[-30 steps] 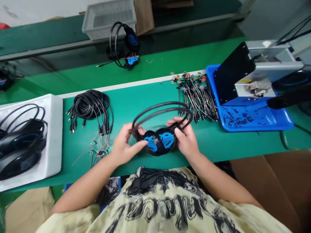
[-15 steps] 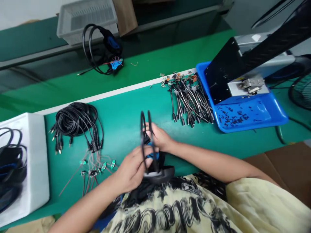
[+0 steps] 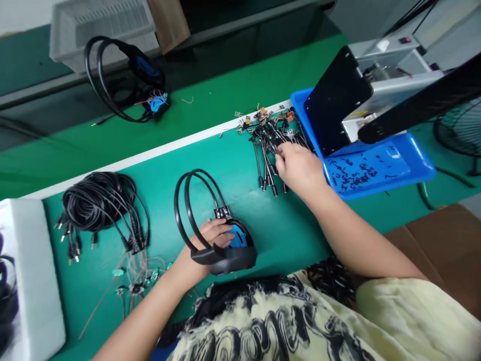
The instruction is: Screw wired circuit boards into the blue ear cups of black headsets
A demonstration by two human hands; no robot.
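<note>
My left hand (image 3: 205,244) is closed on a black headset (image 3: 236,258) with a double-hoop headband and blue ear-cup inside. It rests low over the table near my body, its hoops rising to the left. Further right, my right hand (image 3: 300,168) reaches into a pile of short, bendable microphone booms (image 3: 263,145) with black tips. Thumb and fingers are pinched together among the booms; the exact piece between them is mostly hidden. Small circuit pieces and orange tabs lie at the pile's far end.
A blue tray (image 3: 379,170) with small black scraps sits under a machine with a black plate (image 3: 334,105). Coiled black cables (image 3: 101,200) with thin wires lie left, beside a white foam box (image 3: 35,271). Another headset (image 3: 145,70) lies across the white divider strip (image 3: 173,145).
My right hand has left the headset and moved right and away from me to the boom pile. The headset, still in my left hand, has tilted with its hoops leaning left.
</note>
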